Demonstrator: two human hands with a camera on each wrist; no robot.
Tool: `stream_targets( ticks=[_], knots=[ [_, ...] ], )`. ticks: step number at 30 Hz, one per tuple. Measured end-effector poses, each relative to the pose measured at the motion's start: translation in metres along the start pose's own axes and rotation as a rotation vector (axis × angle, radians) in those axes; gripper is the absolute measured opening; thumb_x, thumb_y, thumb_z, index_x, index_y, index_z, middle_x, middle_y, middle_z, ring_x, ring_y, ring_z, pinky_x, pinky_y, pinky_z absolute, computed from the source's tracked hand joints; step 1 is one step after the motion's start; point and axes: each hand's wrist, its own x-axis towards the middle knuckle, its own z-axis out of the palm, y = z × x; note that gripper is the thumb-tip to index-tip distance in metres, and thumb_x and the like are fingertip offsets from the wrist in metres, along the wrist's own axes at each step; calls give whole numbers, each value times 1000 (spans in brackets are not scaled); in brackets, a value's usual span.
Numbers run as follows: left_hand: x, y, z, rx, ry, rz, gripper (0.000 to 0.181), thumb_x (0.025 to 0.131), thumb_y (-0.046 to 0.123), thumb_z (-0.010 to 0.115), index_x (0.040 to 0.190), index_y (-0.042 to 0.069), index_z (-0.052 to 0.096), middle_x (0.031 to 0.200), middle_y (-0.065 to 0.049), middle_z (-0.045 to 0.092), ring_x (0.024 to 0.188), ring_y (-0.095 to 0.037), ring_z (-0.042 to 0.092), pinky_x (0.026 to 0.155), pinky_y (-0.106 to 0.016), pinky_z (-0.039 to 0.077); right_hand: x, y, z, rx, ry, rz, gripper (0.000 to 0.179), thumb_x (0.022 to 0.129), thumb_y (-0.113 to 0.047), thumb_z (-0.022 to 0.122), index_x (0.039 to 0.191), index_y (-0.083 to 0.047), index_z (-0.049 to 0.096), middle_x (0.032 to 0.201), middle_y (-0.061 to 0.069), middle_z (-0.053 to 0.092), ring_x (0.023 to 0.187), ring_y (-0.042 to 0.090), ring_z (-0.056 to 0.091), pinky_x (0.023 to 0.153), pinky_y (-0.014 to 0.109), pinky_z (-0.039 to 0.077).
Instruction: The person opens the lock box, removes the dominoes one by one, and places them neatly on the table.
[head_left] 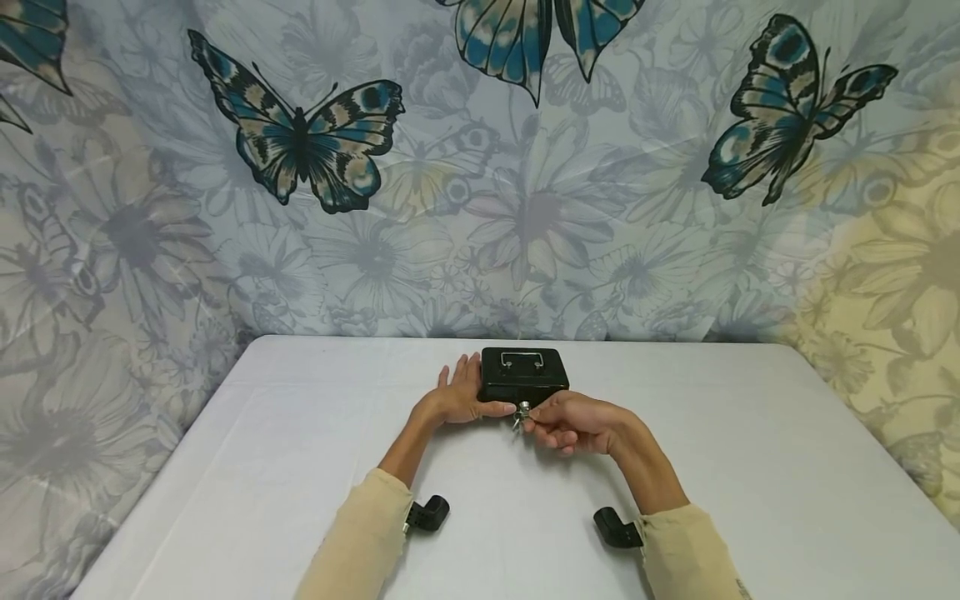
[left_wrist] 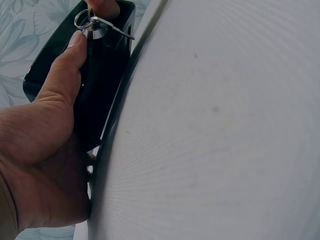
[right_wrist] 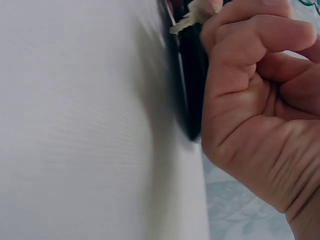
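Butterfly-print backdrop [head_left: 536, 208] behind a white table [head_left: 510, 533]
Teal-and-black butterflies [head_left: 300, 150] spread over pale grey-blue flowers [head_left: 540, 215]; the right side looks yellowish.

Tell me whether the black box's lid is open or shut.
Shut: in the head view, the lid of the black box lies level, its handle on top. Whether it is locked, I cannot tell.

White table [head_left: 765, 450] — butterfly-print backdrop [head_left: 480, 250] behind

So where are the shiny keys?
In the head view, the keys are just right of centre, below the middle, at the front of the black box, between the left grip and the right grip.
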Motion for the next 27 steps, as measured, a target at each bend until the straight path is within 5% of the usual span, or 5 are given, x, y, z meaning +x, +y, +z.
stream_targets(
  ticks=[6, 12, 19, 27],
  knots=[
    [-1, 2, -1, -6, 3, -1, 118, 95, 61, 64, 166, -4, -5, 176, -23, -2, 166, -34, -4, 134, -55, -2, 1, 6, -2, 81, -45, -31, 32, 113, -13, 36, 100, -7, 64, 66, -9, 56, 43, -4, 38, 50, 15, 38],
    [10, -11, 6, -47, 2, 16, 124, 91, 66, 64, 166, 0, -9, 176, -19, -8, 166, -31, -12, 132, -56, -10, 0, 5, -1, 49, -29, -24, 31, 112, -15, 39, 99, -6, 65, 65, -8, 57, 42, -3, 37, 48, 16, 38],
    [15, -14, 8, -55, 8, 10, 121, 92, 61, 65, 166, 1, -9, 177, -19, -7, 166, -30, -13, 132, -55, -12, -10, -6, -5, -147, -39, 6, 42, 113, -27, 44, 108, 5, 70, 62, -5, 57, 44, 3, 37, 49, 21, 41],
    [6, -5, 4, 14, -8, 0, 127, 89, 63, 70, 166, -2, -7, 176, -22, -5, 166, -32, -9, 134, -52, -7, -34, -24, -15, -268, -50, -99, 41, 114, -26, 42, 88, -4, 65, 56, -7, 51, 39, 1, 30, 43, 23, 30]
  ],
)
